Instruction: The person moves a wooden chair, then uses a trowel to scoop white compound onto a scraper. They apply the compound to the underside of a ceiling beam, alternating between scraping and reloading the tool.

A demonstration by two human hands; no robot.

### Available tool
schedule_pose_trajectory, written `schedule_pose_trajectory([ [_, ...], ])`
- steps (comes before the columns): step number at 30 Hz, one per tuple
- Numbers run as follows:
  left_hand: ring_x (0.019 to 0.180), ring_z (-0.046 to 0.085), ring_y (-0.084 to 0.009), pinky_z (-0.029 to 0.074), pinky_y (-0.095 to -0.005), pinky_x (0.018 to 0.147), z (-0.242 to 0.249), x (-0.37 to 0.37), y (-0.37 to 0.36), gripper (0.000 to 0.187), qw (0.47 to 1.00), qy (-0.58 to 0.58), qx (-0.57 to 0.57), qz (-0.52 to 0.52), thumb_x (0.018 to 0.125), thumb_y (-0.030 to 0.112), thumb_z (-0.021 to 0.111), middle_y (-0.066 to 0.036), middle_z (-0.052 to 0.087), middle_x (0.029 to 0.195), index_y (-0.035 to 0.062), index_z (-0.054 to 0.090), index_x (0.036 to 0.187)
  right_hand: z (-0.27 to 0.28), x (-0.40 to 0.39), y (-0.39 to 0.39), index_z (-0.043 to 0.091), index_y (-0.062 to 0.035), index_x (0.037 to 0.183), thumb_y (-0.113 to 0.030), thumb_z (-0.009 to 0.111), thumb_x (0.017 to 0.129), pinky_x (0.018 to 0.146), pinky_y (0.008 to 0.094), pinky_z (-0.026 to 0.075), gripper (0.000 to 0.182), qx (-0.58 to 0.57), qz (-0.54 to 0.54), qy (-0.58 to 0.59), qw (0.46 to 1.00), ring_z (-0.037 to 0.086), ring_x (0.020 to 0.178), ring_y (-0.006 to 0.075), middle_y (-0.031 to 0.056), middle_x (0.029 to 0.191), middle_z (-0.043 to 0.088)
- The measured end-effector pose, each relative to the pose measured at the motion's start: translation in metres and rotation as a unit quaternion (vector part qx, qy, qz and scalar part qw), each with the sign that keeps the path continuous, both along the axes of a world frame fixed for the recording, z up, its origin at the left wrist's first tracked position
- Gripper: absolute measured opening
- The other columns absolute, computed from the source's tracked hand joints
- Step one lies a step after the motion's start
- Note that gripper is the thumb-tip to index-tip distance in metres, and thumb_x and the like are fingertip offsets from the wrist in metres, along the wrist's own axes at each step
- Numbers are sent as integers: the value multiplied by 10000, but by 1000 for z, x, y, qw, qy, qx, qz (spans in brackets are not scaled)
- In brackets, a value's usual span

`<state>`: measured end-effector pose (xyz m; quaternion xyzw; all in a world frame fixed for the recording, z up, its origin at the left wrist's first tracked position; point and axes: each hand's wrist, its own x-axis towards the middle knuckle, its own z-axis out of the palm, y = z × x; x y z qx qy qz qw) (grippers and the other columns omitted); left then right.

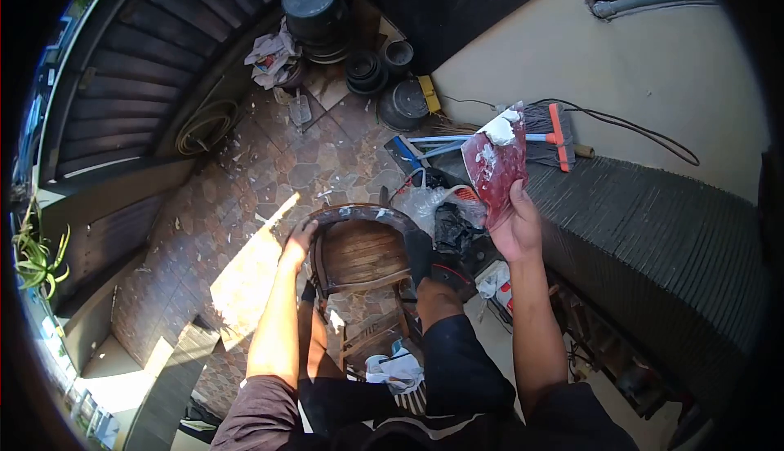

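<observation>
Right hand (516, 234), raised and apart from the chair (363, 253): closed on the lower end of a red sheet (500, 177), thumb flat against the visible face, remaining fingers largely hidden behind. The sheet's long axis runs forward from the hand, tilting slightly to the left; a thick lump of white paste (501, 131) sits at its far end, with thinner smears nearer the thumb.

Left hand (299, 243): curled over the left end of the chair's curved rail (362, 213), fingers touching the wood; how firmly they press cannot be told.

Principal relation: the rail lies to the left of the right hand and almost level with it. Its long axis runs crosswise, as an arch bowing forward, so that sheet and rail stand roughly at right angles. The left hand is the nearer of the two, being in contact with the rail; the right hand, which bears the paste, is separated from it by a clear gap. White patches (380, 213) mark the rail to the right of the left hand.

Farther out: a clear bag (429, 204) lies between the rail and the right hand; a broom (559, 138) lies forward and right of that hand, and stacked panels (629, 214) extend to its right.
</observation>
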<state>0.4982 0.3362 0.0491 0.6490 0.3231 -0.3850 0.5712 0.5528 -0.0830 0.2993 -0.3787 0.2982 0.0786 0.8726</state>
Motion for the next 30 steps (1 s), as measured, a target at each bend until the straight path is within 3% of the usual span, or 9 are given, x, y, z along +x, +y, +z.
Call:
schedule_pose_trajectory([
  [3, 1166, 546, -181, 413, -302, 971, 226, 48, -77, 494, 987, -56, -91, -124, 956, 243, 566, -91, 547, 1328, 23, 444, 1381, 76, 10, 13, 427, -38, 1320, -283, 519, 978, 885, 389, 497, 431, 92, -29, -50, 994, 603, 1075, 204, 90, 1230, 580],
  [5, 1217, 524, -244, 424, -366, 997, 346, 70, -117, 539, 958, -108, -204, -170, 980, 280, 504, -152, 465, 1405, 12, 362, 1426, 133, 22, 24, 442, -40, 1303, -275, 537, 971, 927, 371, 473, 418, 88, -54, -86, 991, 592, 1089, 210, 96, 1225, 581],
  [9, 1082, 600, -188, 505, -295, 877, 551, 103, -202, 459, 941, -245, -156, -174, 960, 213, 567, -151, 572, 1270, -26, 465, 1338, 260, 27, 23, 495, -54, 1228, -341, 563, 949, 617, 306, 555, 407, 109, 1, -146, 983, 677, 820, 178, 73, 1018, 663],
  [13, 761, 627, -135, 484, -290, 732, 647, 109, -246, 329, 900, -396, -31, -181, 916, 311, 631, -90, 703, 798, -7, 701, 965, 351, 24, 17, 521, -72, 1187, -360, 568, 944, 502, 268, 524, 380, 82, -2, -209, 974, 679, 694, 161, 51, 893, 678],
  [20, 649, 649, -157, 480, -316, 611, 765, 96, -300, 360, 856, -499, -40, -128, 909, 303, 628, -125, 696, 708, -39, 704, 825, 482, 1, -6, 486, -45, 1243, -199, 560, 954, 827, 384, 553, 336, 87, -102, -226, 965, 640, 985, 230, 88, 1124, 620],
  [24, 425, 511, -221, 390, -390, 460, 837, 92, -331, 442, 787, -596, 53, -149, 904, 286, 625, -188, 544, 514, -43, 591, 612, 553, -8, -12, 444, -63, 1295, -113, 518, 945, 894, 417, 523, 361, 99, -188, -327, 921, 603, 1074, 245, 90, 1176, 599],
  [25, 466, 414, -98, 345, -344, 427, 857, 90, -337, 480, 749, -642, 54, -158, 922, 313, 611, -97, 487, 464, -28, 562, 588, 573, -9, -18, 444, -63, 1295, -113, 518, 945, 894, 417, 523, 361, 91, -185, -338, 918, 603, 1074, 245, 90, 1176, 599],
  [29, 406, 439, -172, 367, -383, 433, 918, 95, -363, 475, 664, -742, 2, -89, 913, 297, 610, -170, 482, 465, -36, 556, 579, 641, 0, -40, 469, -72, 1281, -62, 500, 932, 867, 399, 527, 350, 97, -180, -410, 889, 599, 1083, 219, 85, 1181, 596],
  [30, 466, 496, -158, 401, -363, 474, 931, 97, -364, 472, 701, -703, 10, -116, 917, 331, 612, -150, 556, 524, -37, 581, 624, 652, 11, -56, 469, -80, 1282, -60, 499, 932, 838, 393, 534, 352, 74, -164, -424, 887, 607, 1070, 218, 76, 1158, 609],
])
